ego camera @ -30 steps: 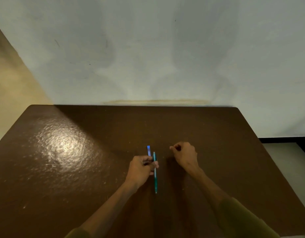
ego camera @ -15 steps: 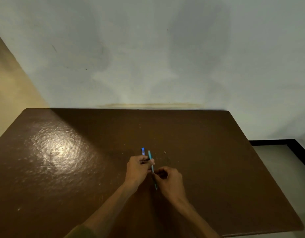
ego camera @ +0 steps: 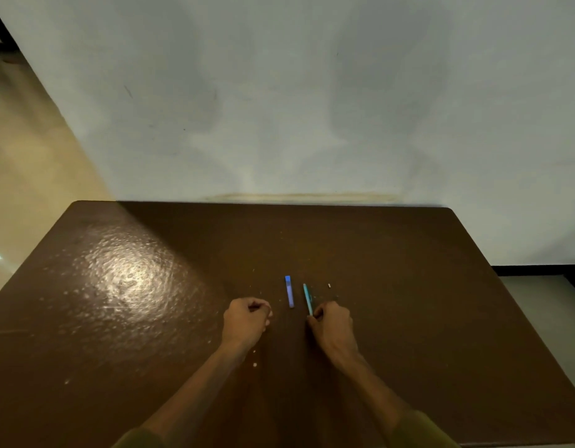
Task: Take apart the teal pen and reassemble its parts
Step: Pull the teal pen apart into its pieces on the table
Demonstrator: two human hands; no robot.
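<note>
- Two bare hands rest on a dark brown table (ego camera: 409, 270), seen from above by the head camera.
- The right hand (ego camera: 333, 328) is closed around the near end of the teal pen (ego camera: 308, 299); the fingers pinch it at the lower part, and the rest of the pen points away from the person, toward the wall.
- The teal pen is near the middle of the table, a little to the right of centre, and it leans slightly to the left at its far end. I cannot tell if its far end touches the surface or is lifted above it.
- The left hand (ego camera: 245, 324) is curled into a loose fist with the fingertips pressed together. If it holds some small part inside, the picture does not show it.
- One blue-violet piece (ego camera: 289, 291) lies flat on the table between the two hands, just beside the pen on its left, apart from both hands. It is short and straight, almost parallel with the pen.
- One very small pale piece (ego camera: 329, 285) lies on the table just to the right of the pen's far end. It is too small to say what it is.
- Some tiny white specks (ego camera: 255, 364) lie near the left forearm.
- Both forearms come from the lower edge, with olive sleeves (ego camera: 418, 431) at the bottom.
- A bright reflection of light (ego camera: 124, 276) is on the left part of the table, and a pale wall (ego camera: 279, 108) stands behind its far edge.
</note>
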